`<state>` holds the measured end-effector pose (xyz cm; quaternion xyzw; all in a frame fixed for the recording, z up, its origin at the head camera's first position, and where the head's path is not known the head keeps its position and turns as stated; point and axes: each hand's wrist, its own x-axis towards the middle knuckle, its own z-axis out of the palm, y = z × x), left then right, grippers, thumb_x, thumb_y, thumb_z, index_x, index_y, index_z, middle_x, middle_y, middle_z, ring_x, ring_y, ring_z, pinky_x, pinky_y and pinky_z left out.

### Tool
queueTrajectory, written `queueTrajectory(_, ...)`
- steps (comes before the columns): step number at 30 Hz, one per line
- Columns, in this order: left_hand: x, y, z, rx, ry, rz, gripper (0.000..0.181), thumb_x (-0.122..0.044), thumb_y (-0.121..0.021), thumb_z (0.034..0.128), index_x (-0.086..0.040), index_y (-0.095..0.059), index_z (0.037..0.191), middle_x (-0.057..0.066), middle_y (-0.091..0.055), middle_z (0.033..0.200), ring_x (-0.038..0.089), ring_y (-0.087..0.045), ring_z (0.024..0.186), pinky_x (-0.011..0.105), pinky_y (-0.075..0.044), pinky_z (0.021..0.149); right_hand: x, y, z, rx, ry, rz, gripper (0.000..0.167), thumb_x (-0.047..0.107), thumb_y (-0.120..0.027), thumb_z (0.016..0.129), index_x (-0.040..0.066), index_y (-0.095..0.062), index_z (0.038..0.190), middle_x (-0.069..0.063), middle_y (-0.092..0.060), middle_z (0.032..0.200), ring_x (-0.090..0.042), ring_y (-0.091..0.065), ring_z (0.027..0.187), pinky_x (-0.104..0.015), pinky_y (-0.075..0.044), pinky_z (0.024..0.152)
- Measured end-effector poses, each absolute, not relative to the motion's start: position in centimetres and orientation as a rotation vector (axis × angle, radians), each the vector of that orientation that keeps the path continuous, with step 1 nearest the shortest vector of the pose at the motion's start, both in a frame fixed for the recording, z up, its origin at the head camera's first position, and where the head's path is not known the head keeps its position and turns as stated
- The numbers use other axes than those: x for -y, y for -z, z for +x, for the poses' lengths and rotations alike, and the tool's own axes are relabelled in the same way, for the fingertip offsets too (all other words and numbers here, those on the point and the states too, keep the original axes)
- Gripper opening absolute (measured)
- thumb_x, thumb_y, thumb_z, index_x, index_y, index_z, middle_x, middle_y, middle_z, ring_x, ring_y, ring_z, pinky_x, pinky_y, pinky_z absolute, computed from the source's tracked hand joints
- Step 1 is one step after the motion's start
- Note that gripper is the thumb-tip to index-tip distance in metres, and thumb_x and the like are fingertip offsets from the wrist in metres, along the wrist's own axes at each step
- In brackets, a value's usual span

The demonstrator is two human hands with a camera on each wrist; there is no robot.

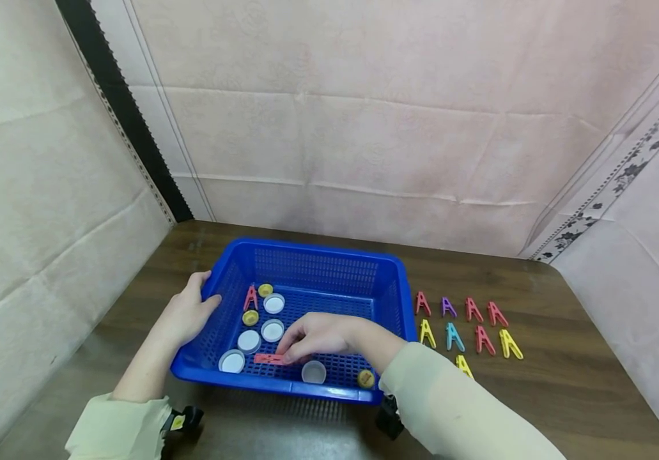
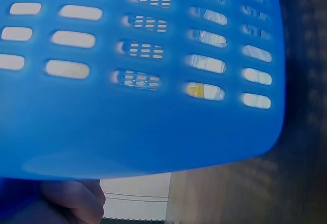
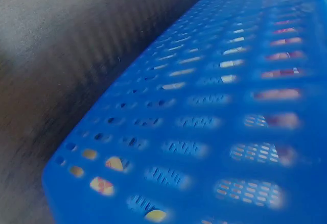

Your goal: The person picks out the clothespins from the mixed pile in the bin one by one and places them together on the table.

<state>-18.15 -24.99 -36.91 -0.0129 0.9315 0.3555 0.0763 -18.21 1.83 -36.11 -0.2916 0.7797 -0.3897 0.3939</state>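
Observation:
Inside a blue plastic basket (image 1: 329,248), my right hand (image 1: 320,335) pinches a red clothespin (image 1: 268,359) just above the basket floor. My left hand (image 1: 188,313) grips the basket's left rim, its thumb reaching over the edge. Another red clothespin (image 1: 251,298) lies at the basket's left side, among white bottle caps (image 1: 248,341) and yellow caps (image 1: 250,317). A translucent cap (image 1: 314,372) sits below the right hand. In the left wrist view, the basket wall fills most of the picture and some fingers (image 2: 76,198) show; the right wrist view shows the perforated wall, hiding most of that hand.
Right of the basket, several clothespins lie in rows on the wooden table (image 1: 582,383): red (image 1: 473,310), purple (image 1: 448,306), blue (image 1: 454,337) and yellow (image 1: 510,345). A yellow-brown cap (image 1: 366,379) is in the basket's front right corner. Pale cloth (image 1: 329,128) hangs around the table.

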Motion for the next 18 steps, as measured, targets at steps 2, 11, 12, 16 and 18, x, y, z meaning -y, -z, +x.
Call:
queueTrajectory(2,25.0,36.9,-18.1,-2.795,-1.063,-0.036,0.064,-0.027,-0.044,0.0994,0.0,-0.012,0.147,0.035,-0.03,0.14,0.054,-0.04,0.119,0.067,-0.039,0.086,-2.3,35.7,-18.3,-2.006,0.987,-0.743,0.022,0.02,-0.065,0.086,0.013,-0.069,0.106,0.004,-0.067,0.091,-0.01,-0.059,0.081,-0.033,-0.051,0.08)
queueTrajectory(11,25.0,36.8,-18.0,-2.811,-1.039,-0.023,0.064,-0.027,-0.045,0.0993,0.0,-0.012,0.147,0.035,-0.032,0.139,0.055,-0.041,0.117,0.067,-0.039,0.085,-4.9,33.7,-18.8,-2.079,1.062,-0.724,0.024,0.024,-0.067,0.085,0.016,-0.067,0.107,0.003,-0.067,0.097,-0.015,-0.06,0.091,-0.03,-0.048,0.083)
queueTrajectory(12,25.0,36.8,-18.1,-2.811,-1.036,-0.023,0.064,-0.028,-0.044,0.0993,0.0,-0.012,0.147,0.035,-0.032,0.139,0.055,-0.042,0.117,0.067,-0.04,0.085,-5.3,33.5,-18.8,-2.087,1.067,-0.72,0.024,0.025,-0.067,0.085,0.016,-0.067,0.106,0.003,-0.067,0.097,-0.016,-0.059,0.091,-0.031,-0.048,0.084)
queueTrajectory(16,25.1,37.0,-18.2,-2.815,-1.026,-0.017,0.064,-0.028,-0.045,0.0991,0.0,-0.013,0.147,0.035,-0.033,0.139,0.055,-0.042,0.116,0.067,-0.04,0.085,-7.0,32.9,-18.9,-2.127,1.095,-0.716,0.025,0.026,-0.068,0.084,0.014,-0.066,0.106,0.001,-0.066,0.097,-0.018,-0.058,0.092,-0.032,-0.048,0.083)
queueTrajectory(18,25.2,37.1,-18.2,-2.815,-1.024,-0.012,0.064,-0.028,-0.045,0.0989,0.0,-0.014,0.147,0.035,-0.033,0.138,0.055,-0.043,0.116,0.067,-0.04,0.084,-7.9,32.7,-18.8,-2.147,1.115,-0.704,0.025,0.026,-0.068,0.084,0.014,-0.066,0.106,0.0,-0.066,0.097,-0.019,-0.058,0.092,-0.033,-0.047,0.083)
